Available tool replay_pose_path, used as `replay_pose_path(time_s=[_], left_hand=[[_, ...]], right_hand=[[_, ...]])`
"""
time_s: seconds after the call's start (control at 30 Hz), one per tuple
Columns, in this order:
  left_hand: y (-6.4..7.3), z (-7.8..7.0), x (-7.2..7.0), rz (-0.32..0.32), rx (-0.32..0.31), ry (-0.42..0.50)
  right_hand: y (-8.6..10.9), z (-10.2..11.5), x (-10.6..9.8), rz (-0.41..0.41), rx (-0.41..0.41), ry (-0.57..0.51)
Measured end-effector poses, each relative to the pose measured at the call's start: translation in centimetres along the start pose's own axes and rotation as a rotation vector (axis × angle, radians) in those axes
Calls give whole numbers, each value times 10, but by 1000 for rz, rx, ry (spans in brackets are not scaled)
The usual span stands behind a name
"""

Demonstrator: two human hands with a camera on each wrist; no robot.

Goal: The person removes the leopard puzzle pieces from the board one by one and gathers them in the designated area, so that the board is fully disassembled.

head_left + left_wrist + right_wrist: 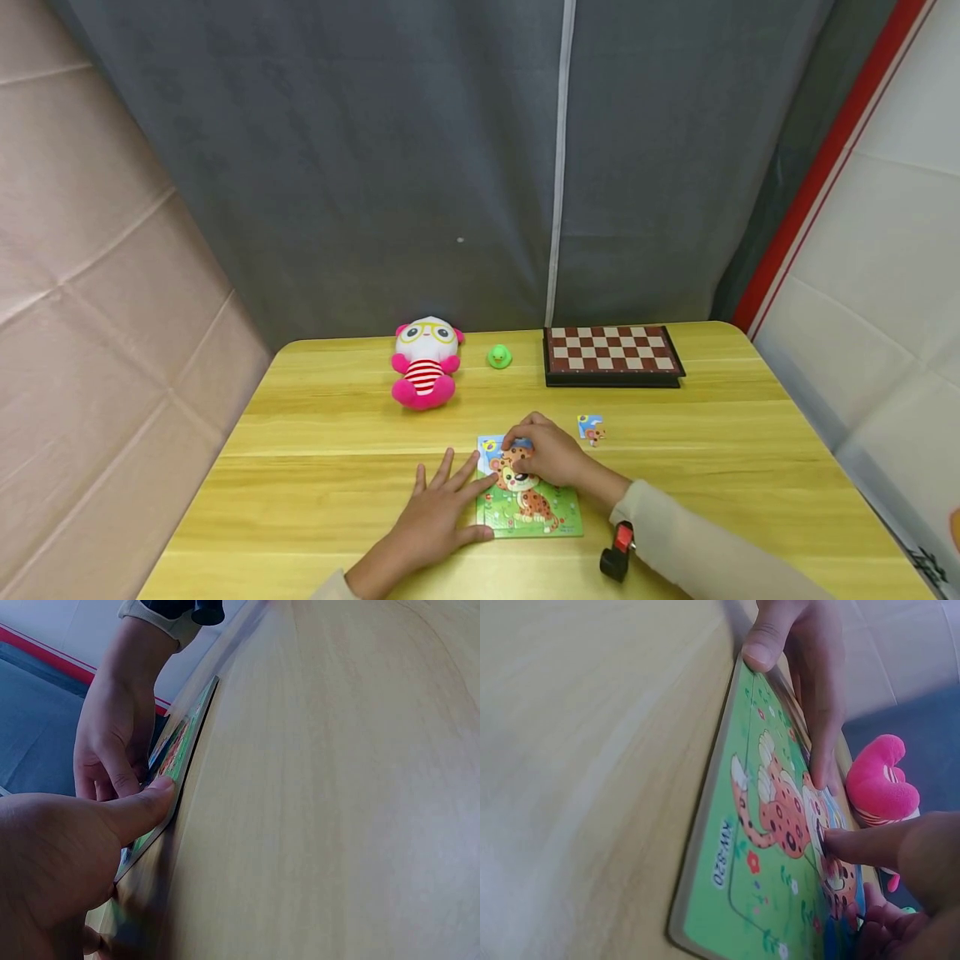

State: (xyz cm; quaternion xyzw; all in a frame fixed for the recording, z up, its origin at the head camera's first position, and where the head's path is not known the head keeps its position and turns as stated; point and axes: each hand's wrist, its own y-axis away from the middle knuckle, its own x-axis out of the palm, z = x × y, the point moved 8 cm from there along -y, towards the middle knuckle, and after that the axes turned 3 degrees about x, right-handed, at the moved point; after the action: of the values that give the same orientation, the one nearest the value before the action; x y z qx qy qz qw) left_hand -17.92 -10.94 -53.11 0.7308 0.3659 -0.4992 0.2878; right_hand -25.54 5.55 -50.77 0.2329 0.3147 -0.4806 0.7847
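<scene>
A flat jigsaw puzzle (534, 508) with a spotted leopard cub on green grass lies on the table. My left hand (435, 512) is spread at its left side, fingers straight, with the thumb (154, 796) resting on the lower edge. Over the upper part, my right hand (551, 450) is curled and pinches a puzzle piece (846, 881) showing the leopard's head. The right thumb (847, 844) touches the face, while the other fingers bend round toward the top edge. The hand covers the puzzle's upper right corner. A loose puzzle piece (591, 428) with a mouse lies beyond the right hand.
At the back stand a pink-and-white plush toy (424, 375), a small green rubber duck (499, 357) and a checkered board game box (615, 379). A grey curtain (412, 167) hangs behind the wooden table (315, 467). The right wrist wears a black-and-red strap device (618, 552).
</scene>
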Motion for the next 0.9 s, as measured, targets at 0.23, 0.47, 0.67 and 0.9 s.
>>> replay_pose_path(time_s=[0.23,0.47,0.67,0.9], left_hand=[[0,0,-1,-1,-2,7],[0,-1,-3,-2,0,13],[0,-2,-3,-4,4,11],[0,-8,-7,21,6,-23]], right_hand=[[1,-3,-5,8,-2,-71],[-2,-8,-5,8,-2,-87],[-3,-9,-7,21,-9,-113],[-3,-12,-5,42,-9,-148]])
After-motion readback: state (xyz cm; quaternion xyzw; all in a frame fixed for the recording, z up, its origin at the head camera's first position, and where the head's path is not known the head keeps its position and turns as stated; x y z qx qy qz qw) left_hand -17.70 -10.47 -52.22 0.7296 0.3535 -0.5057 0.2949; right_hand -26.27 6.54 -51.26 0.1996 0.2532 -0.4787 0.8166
